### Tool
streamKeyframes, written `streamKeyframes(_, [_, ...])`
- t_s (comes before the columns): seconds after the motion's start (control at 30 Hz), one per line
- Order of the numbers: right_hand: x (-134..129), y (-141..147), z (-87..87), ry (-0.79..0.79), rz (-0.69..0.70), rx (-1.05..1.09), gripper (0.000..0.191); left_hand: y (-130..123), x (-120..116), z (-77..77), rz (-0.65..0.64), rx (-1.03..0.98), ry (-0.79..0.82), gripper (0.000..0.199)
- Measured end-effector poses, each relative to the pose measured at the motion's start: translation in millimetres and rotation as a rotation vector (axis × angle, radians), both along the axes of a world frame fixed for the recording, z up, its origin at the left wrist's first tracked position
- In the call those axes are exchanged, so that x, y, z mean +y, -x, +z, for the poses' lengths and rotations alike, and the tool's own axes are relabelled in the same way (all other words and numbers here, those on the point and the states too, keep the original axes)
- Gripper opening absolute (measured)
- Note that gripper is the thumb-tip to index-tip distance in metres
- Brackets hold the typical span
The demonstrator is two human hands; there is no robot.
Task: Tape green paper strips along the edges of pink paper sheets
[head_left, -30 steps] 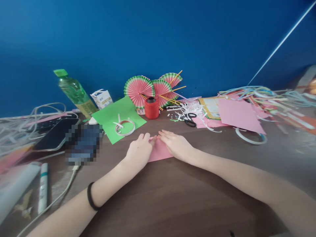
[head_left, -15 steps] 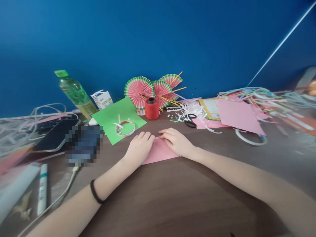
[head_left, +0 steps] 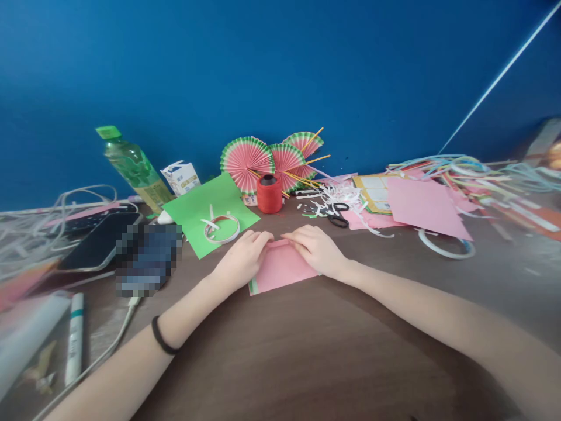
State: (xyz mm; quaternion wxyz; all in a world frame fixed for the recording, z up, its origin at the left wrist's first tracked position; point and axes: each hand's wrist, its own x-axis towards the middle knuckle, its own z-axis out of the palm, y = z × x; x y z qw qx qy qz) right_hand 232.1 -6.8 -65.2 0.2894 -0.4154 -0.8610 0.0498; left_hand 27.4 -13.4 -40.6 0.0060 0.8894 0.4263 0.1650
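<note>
A pink paper with a green and white strip at its left edge lies on the brown table. Its far edge shows a narrow fold. My left hand has its fingers closed on the far left part of that edge. On the far right part, my right hand pinches the same edge, fingertips pressed together. Just beyond both hands stands a red thread spool. Pleated pink and green paper fans on yellow sticks lean near the wall.
Green paper with a tape roll lies left of centre. Behind it stand a bottle and a carton. Black scissors, paper shreds and pink sheets are at right. Phones and a marker lie left.
My left hand has moved slightly left along the paper's edge, showing more of the pink sheet and its green left strip. My right hand has shifted only a little.
</note>
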Motion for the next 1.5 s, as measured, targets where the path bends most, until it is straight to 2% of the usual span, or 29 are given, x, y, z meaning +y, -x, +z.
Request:
streamKeyframes(0.17, [1,-1,4.4,-0.073,0.026,0.094,0.033,4,1,17.8,0.001,-0.068,0.119,0.025])
streamKeyframes(0.27, [3,-2,7.2,-0.129,0.003,0.105,0.029,7,4,20.4,-0.003,-0.067,0.096,0.026])
streamKeyframes(0.33, [5,-3,10.5,-0.187,-0.04,0.108,0.026,10,7,19.9,0.001,-0.068,-0.003,0.027])
streamKeyframes(0.47, [5,-8,21.1,-0.333,-0.107,0.138,0.025,16,5,24.9,0.011,0.042,-0.308,0.031])
streamKeyframes(0.57, [4,-12,27.2,-0.411,-0.079,0.143,0.023,19,0,34.2,0.017,0.145,-0.462,0.029])
streamKeyframes(0.67, [7,-15,27.0,-0.391,0.028,0.096,0.023,19,-2,39.6,0.004,0.212,-0.503,0.032])
streamKeyframes(0.8, [15,-19,19.0,-0.233,0.224,0.063,0.021,17,3,36.9,-0.077,0.253,-0.321,0.034])
streamKeyframes(0.9, [19,-20,14.1,-0.071,0.303,0.073,0.017,17,6,33.3,-0.061,0.182,-0.039,0.026])
streamKeyframes(1.0, [19,-19,14.0,0.099,0.299,0.131,0.013,18,8,31.1,0.006,0.059,0.249,0.019])
streamKeyframes(1.1, [18,-18,16.8,0.275,0.242,0.187,0.01,21,12,27.9,0.036,-0.059,0.411,0.019])
streamKeyframes(1.27, [20,-18,18.1,0.495,0.095,0.258,0.007,28,20,20.6,0.027,-0.138,0.542,0.021])
streamKeyframes(1.5, [27,-20,12.4,0.482,0.136,0.254,0.011,28,24,15.8,0.024,-0.187,0.551,0.022])
